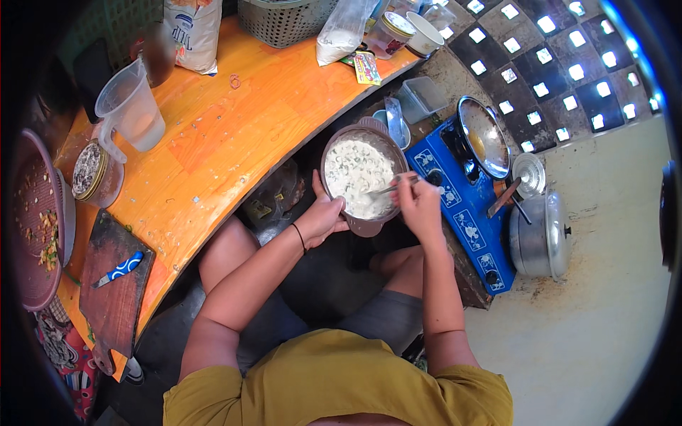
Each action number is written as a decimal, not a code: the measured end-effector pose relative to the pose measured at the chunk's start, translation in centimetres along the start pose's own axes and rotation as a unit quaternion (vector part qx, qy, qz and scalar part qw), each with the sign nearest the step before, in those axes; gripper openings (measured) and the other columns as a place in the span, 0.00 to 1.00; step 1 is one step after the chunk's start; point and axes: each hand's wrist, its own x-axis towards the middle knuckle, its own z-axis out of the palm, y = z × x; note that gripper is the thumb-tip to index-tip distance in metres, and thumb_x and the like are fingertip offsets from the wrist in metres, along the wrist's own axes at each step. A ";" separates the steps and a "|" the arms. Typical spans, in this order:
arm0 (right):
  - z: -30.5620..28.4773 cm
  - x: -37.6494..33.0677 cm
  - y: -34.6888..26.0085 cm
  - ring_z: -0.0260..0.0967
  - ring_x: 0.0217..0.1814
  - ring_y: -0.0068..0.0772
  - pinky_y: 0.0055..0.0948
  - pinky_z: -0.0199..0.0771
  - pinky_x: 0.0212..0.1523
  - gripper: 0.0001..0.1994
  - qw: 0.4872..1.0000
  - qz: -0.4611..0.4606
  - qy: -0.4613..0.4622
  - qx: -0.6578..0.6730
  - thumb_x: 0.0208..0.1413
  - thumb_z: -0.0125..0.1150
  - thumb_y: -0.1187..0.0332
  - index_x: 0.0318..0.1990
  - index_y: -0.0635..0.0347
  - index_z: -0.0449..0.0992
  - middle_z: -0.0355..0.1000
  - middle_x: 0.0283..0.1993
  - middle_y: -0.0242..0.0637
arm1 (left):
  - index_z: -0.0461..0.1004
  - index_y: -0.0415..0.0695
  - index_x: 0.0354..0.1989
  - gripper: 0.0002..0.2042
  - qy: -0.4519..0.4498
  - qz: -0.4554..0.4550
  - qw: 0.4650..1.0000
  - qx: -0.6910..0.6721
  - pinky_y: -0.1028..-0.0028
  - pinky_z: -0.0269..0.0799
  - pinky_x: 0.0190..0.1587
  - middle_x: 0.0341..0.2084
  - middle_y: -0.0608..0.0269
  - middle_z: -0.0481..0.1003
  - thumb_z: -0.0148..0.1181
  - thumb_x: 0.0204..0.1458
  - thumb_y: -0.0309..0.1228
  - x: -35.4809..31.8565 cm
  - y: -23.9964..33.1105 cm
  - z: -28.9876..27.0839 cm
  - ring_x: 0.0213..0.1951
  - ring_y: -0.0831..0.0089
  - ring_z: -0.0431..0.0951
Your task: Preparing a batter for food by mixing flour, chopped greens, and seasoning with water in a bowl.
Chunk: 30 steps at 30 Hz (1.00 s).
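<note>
A brown-mauve bowl (pixel 366 228) with small side handles is held above my lap, between the table and the stove. Inside it lies thick white batter (pixel 355 165) flecked with green pieces. My left hand (pixel 328 216) grips the bowl's lower left rim, thumb over the edge and fingers beneath. From the right, my right hand (pixel 420 207) pinches the handle of a metal spoon (pixel 382 191), whose head dips into the batter.
On the orange table (pixel 206 142) are a plastic jug (pixel 135 113), a jar (pixel 98 174) and a cutting board (pixel 114 284) with a blue-handled knife (pixel 121 270). To the right, a blue stove (pixel 462 213) carries a frying pan (pixel 483 138), beside a lidded pot (pixel 540 238).
</note>
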 end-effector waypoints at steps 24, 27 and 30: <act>1.2 2.3 1.3 0.79 0.33 0.23 0.24 0.80 0.36 0.10 0.991 -0.061 0.091 -0.072 0.68 0.53 0.72 0.43 0.66 0.81 0.81 0.30 0.40 | 0.34 0.47 0.72 0.33 -0.036 -0.027 0.999 -0.009 0.57 0.80 0.55 0.63 0.45 0.64 0.39 0.60 0.22 1.0 -0.6 -1.1 0.55 0.55 0.78; 0.2 0.1 2.0 0.79 0.33 0.22 0.24 0.79 0.34 0.11 0.995 0.052 0.017 0.089 0.68 0.53 0.71 0.41 0.67 0.81 0.81 0.32 0.40 | 0.42 0.42 0.71 0.30 -0.014 -0.005 1.000 0.000 0.59 0.79 0.55 0.61 0.45 0.66 0.40 0.60 0.23 0.7 -0.3 -0.2 0.55 0.57 0.79; 2.5 -0.8 0.7 0.79 0.34 0.22 0.23 0.79 0.37 0.11 0.977 0.060 -0.050 0.198 0.69 0.52 0.72 0.40 0.69 0.80 0.81 0.35 0.40 | 0.43 0.40 0.71 0.29 -0.039 -0.029 0.999 0.005 0.59 0.79 0.55 0.60 0.44 0.67 0.39 0.60 0.24 1.7 -1.3 -1.8 0.54 0.57 0.79</act>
